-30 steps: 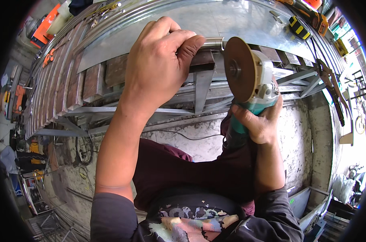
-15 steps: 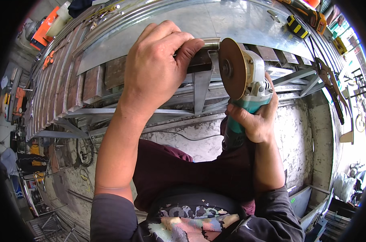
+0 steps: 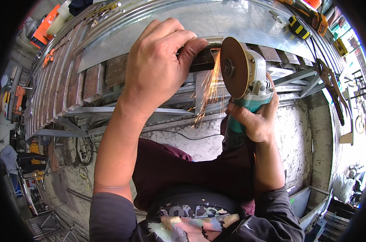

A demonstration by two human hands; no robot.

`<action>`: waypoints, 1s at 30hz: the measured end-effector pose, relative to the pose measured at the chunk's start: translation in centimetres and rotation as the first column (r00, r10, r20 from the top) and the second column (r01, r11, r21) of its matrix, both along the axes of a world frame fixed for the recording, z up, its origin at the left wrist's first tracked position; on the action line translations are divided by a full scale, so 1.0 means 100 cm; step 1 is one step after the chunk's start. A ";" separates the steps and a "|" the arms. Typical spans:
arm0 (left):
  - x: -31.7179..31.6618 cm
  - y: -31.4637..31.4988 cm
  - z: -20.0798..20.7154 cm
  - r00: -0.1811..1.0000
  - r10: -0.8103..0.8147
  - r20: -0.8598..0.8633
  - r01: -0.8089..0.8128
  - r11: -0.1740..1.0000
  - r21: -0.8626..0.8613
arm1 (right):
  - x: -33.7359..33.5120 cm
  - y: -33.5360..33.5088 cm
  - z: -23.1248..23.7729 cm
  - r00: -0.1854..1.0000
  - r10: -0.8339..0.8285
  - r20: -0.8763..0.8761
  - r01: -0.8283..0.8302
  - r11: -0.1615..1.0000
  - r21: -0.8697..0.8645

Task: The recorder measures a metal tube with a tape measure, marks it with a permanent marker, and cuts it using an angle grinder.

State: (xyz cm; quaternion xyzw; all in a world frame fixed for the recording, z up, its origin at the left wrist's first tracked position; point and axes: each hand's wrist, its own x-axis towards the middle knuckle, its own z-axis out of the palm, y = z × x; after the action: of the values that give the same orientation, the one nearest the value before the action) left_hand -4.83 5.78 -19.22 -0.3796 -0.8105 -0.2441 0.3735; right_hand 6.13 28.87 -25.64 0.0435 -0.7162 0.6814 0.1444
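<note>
My left hand (image 3: 161,60) is closed around a short shiny metal tube (image 3: 214,42), thumb along its near side, by the bench's front edge. The tube's right end meets the brown disc (image 3: 233,67) of an angle grinder. My right hand (image 3: 255,119) grips the green body of that angle grinder (image 3: 247,105), holding it with the disc upright. Orange sparks (image 3: 212,86) spray down from where disc and tube meet. Most of the tube is hidden inside my left fist.
The slatted metal bench (image 3: 92,86) carries a flat sheet of metal (image 3: 183,25). A yellow-and-black tape measure (image 3: 299,27) and an orange-and-black power tool (image 3: 315,20) lie at the far right. Locking pliers (image 3: 330,82) hang at the bench's right side. A thin cable (image 3: 187,137) runs across the floor.
Sparks now stream down from the disc, where there were none before. The grinder and my left hand with the tube have shifted very slightly right.
</note>
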 end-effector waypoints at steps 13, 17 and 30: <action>-0.004 -0.001 -0.002 0.998 -0.059 0.008 0.059 0.997 0.051 | -0.001 0.001 -0.003 1.000 0.016 0.010 -0.016 0.999 -0.030; -0.003 -0.003 -0.001 0.997 -0.077 0.010 0.077 0.996 0.033 | 0.000 -0.001 0.000 1.000 -0.007 0.017 0.007 1.000 0.002; -0.002 -0.002 -0.001 0.996 -0.086 0.032 0.083 0.994 0.074 | -0.001 -0.004 0.004 1.000 -0.004 0.023 0.005 1.000 -0.031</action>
State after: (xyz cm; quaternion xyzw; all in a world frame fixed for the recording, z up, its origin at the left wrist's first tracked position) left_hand -5.01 5.56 -19.32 -0.3954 -0.7907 -0.2954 0.3622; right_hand 6.06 28.44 -25.28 0.0318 -0.7074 0.6924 0.1385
